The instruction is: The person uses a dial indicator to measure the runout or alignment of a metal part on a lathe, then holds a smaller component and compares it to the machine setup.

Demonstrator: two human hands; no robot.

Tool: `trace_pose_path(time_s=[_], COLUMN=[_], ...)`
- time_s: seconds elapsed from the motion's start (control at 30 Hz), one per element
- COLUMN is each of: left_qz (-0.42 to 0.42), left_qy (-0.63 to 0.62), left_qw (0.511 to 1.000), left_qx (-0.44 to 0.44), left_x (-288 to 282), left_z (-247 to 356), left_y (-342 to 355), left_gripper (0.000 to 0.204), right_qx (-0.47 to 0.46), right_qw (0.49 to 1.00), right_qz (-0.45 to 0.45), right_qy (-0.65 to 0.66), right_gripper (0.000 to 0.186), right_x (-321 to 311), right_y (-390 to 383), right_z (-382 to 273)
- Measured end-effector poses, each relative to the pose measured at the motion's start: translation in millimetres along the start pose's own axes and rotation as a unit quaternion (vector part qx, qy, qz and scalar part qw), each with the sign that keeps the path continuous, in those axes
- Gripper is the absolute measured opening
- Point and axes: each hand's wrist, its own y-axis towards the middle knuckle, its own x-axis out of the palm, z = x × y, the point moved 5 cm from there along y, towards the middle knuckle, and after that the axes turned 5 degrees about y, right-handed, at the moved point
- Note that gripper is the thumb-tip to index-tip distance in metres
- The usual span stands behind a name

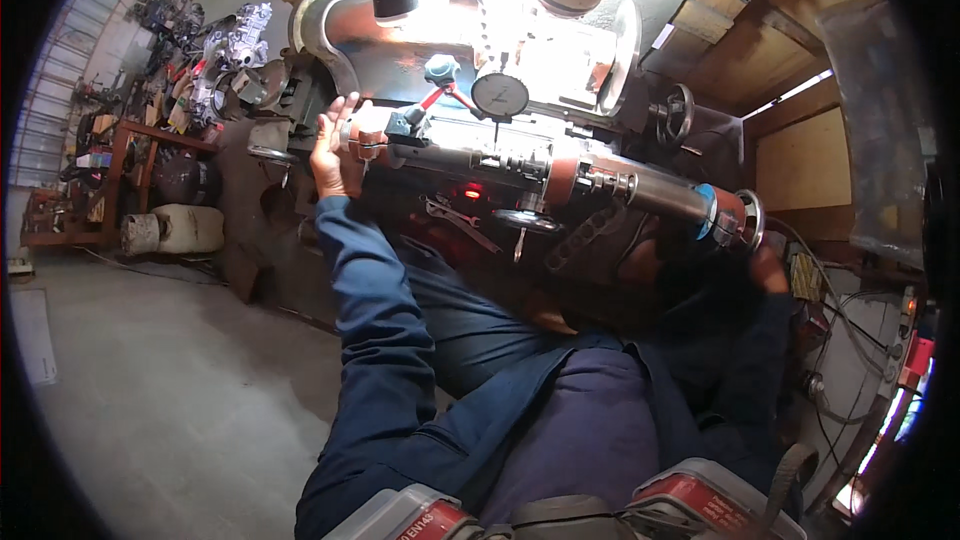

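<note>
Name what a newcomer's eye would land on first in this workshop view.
The long metal shaft across the middle, gripped at its left end by the left hand. Just above it, a round dial gauge under glaring lamplight. The right hand sits in shadow near the shaft's right end.

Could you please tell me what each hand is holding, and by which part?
The left hand grips the left end of the long grey-and-rust metal shaft. The right hand sits below its right end; whether it holds anything cannot be told.
</note>
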Motion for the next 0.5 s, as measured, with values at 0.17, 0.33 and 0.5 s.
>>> trace_pose_path(time_s=[0.17, 0.33, 0.5], left_qz=[-0.108, -0.259, -0.080], left_qy=[-0.048, -0.083, -0.151], left_qw=[0.990, 0.937, 0.971], left_qx=[0.071, 0.218, 0.169], left_x=[5.3, -8.2, -9.8], left_z=[-19.2, -23.1, -32.0], left_y=[17.8, 42.8, 28.1], left_gripper=[0.052, 0.068, 0.068], right_qx=[0.006, -0.108, -0.046], right_qw=[0.943, 0.944, 0.912], right_qz=[0.045, 0.016, 0.008], right_qy=[0.330, 0.311, 0.407], right_gripper=[0.033, 0.035, 0.025], right_x=[-32.4, -72.4, -40.3], right_y=[-67.4, -40.2, 5.2], right_z=[-44.4, -122.8, -92.7])
